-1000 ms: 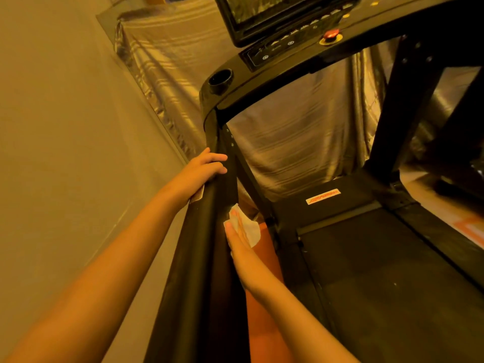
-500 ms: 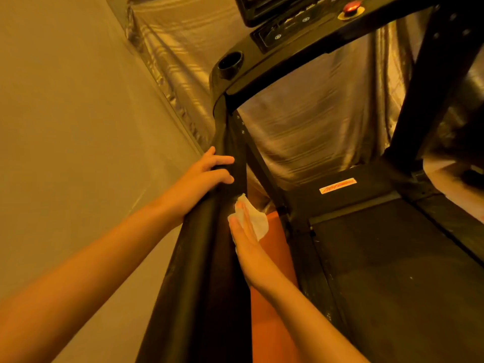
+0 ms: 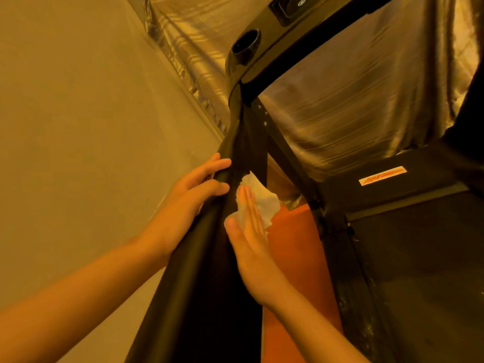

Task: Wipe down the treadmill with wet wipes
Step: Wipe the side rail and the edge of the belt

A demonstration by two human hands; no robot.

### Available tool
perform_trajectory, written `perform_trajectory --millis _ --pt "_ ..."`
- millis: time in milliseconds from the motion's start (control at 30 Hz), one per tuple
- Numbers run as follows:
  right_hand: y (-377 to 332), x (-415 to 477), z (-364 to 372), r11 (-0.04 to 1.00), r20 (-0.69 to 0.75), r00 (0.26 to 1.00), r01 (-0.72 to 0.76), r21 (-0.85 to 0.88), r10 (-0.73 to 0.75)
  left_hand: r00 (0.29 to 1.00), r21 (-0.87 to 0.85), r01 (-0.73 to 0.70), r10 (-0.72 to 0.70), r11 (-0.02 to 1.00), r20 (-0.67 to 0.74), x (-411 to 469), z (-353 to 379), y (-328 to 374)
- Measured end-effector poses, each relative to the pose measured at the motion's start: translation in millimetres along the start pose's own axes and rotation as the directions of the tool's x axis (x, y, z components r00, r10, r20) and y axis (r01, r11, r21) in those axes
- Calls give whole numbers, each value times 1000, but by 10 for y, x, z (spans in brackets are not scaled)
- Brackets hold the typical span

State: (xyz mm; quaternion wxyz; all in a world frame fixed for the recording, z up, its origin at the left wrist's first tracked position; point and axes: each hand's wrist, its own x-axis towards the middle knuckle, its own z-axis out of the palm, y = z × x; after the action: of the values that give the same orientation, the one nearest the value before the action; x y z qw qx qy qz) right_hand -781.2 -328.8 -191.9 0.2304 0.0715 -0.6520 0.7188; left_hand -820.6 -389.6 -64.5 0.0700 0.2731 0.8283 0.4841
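1. Since the earlier frames, the wet wipe [image 3: 264, 197] and the right hand [image 3: 251, 244] behind it had slid up the treadmill [image 3: 392, 205], so the wipe's top edge sat level with the left fingertips. The view had closed in too, cutting the console [image 3: 301, 35] off at the top edge.
2. At far left stood a plain wall [image 3: 78, 100].
3. Next, the left hand [image 3: 193, 189] lay over the black padded handrail [image 3: 188, 271], its grip closed round the top of the rail with fingers bent over towards the inner side; the thumb was hidden.
4. Just right of it, the right hand's grip was apart: flat palm, straight fingers held together, pressing the crumpled white wipe against the inner face of the rail, where it met the upright post [image 3: 251, 145].
5. Above the hands, a round cup holder [image 3: 245, 45] was sunk into the console's left end.
6. Below the wipe, an orange floor strip [image 3: 296, 244] ran beside the treadmill frame.
7. Behind the frame hung a shiny striped curtain [image 3: 340, 100].
8. Farther right, an orange label [image 3: 382, 175] sat on the motor cover, with the dark belt [image 3: 419, 271] below it.
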Motion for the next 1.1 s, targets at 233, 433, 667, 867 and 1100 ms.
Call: perform_trajectory --millis 233,433,667,867,1100 --pt "-140 243 -54 998 -15 1000 28 60 -27 1000 -38 23 -23 999 -3 -17 -32 -10" --pt "-205 404 -84 995 -33 998 53 89 -50 998 16 64 -64 998 8 -9 -28 23" --pt "-110 252 -55 993 21 996 82 79 -84 998 56 55 -56 997 29 -88 5 87" --pt "-137 -70 44 995 -3 997 72 66 -72 997 134 53 -61 990 51 -67 -41 59" --pt "101 146 -45 1000 -31 999 -14 19 15 996 106 66 -71 992 47 -80 -65 45"
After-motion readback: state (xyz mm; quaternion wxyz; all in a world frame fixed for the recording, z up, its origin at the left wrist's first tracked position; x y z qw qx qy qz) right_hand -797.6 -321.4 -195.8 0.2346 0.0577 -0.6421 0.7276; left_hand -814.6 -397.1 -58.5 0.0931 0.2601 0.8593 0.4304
